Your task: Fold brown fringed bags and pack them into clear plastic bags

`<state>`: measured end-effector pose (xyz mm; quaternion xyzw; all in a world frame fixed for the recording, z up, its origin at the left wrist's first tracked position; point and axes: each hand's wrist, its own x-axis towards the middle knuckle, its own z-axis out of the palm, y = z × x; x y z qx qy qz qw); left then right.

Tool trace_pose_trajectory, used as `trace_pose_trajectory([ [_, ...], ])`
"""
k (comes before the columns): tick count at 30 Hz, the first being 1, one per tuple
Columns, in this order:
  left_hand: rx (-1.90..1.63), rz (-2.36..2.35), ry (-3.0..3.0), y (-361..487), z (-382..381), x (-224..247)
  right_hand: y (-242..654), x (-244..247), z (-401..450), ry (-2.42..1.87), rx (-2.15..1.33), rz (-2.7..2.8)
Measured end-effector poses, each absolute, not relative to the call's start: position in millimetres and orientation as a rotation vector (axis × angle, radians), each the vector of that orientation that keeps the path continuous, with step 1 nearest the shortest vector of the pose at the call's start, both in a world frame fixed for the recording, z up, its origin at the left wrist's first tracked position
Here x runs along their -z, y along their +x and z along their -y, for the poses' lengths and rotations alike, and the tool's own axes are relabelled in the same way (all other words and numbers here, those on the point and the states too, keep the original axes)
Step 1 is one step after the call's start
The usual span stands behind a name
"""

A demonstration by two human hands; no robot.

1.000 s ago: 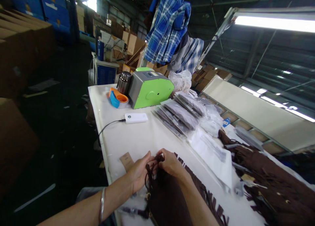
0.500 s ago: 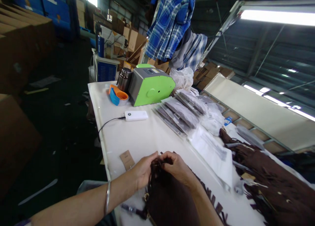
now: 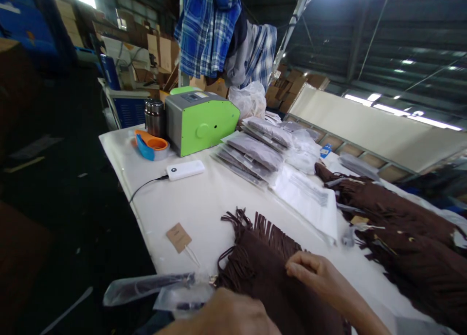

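A dark brown fringed fabric piece lies at the front of the white table, its strips spread toward the far side. My right hand rests at its right part, fingers curled together at the cloth; whether they pinch it is unclear. Low in the frame, my left hand is blurred over the cloth's near left part, and its fingers are hidden. A brown cardboard tag with a white string lies left of the cloth. Plastic-wrapped dark straps stick out over the table's front left edge.
A green and grey machine, a metal flask, an orange and blue tape holder and a white power bank stand farther back. Bagged garments and a white bag lie centre right, more brown fringed pieces at right.
Both hands have come apart from the fringe they were handling together. My left hand moved down toward me, my right hand to the right. The fringe now lies loose, and the view has shifted.
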<state>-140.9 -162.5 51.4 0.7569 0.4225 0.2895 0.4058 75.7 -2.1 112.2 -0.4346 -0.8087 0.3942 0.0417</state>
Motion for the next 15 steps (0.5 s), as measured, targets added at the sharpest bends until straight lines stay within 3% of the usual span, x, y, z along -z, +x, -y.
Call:
trace_pose_trajectory([
  [5, -0.746, -1.862, 1.727, -209, 151, -74, 44, -119, 19, -1.278, -1.049, 2.47],
  [11, -0.659, -1.965, 1.804, -200, 138, -36, 2, -116, 36, -1.163, -1.076, 2.524],
  [15, -0.778, -1.904, 1.777, -194, 132, -29, -8, -93, 50, -1.211, -0.805, 2.704],
])
